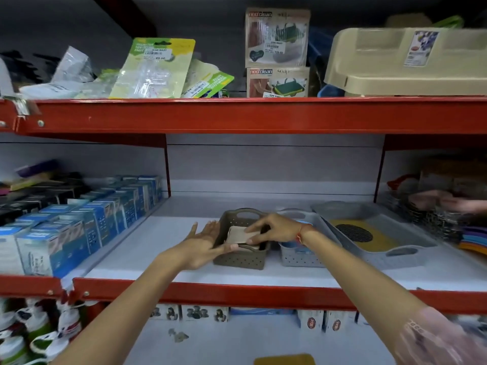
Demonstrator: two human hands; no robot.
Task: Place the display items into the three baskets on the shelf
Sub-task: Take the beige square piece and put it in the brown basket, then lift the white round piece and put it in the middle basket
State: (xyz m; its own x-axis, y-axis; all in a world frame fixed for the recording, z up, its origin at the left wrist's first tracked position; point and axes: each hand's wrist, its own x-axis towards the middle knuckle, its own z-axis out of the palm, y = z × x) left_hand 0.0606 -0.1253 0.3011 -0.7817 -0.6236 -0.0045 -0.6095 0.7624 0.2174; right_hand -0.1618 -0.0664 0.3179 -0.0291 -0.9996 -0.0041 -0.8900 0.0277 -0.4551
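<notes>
A small brown perforated basket (238, 259) stands on the white middle shelf (158, 248). My right hand (274, 227) pinches a beige flat item (238, 234) over the basket's opening. My left hand (203, 243) is spread flat against the basket's left wall, with the thumb at its front rim. Right beside it stands a small grey basket (299, 258) with blue items inside. A large grey basket (374, 233) further right holds a yellow mat with a black round mesh piece.
Blue boxes (79, 227) fill the shelf section to the left. The upper shelf carries packaged goods (155, 69) and a beige tray (411, 61). Another person's hand (448, 201) shows blurred at the right edge. A red shelf lip (237, 293) runs along the front.
</notes>
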